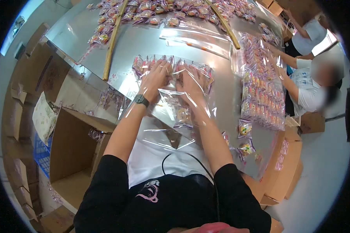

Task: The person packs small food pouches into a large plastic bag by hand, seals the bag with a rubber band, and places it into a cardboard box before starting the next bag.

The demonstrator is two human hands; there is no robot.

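Past the black shirt (182, 202), bagged packets (138, 65) lie under left hand (155, 76) and right hand (190, 82), both loosely spread.

Both hands (173, 79) inside a clear bag (171, 134) of wrapped snacks (144, 64).

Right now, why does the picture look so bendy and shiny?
Head view: edges curve into black corners, probably from a wide lens; bright glare streaks the clear plastic and silvery table; the head of the person at right is blurred.
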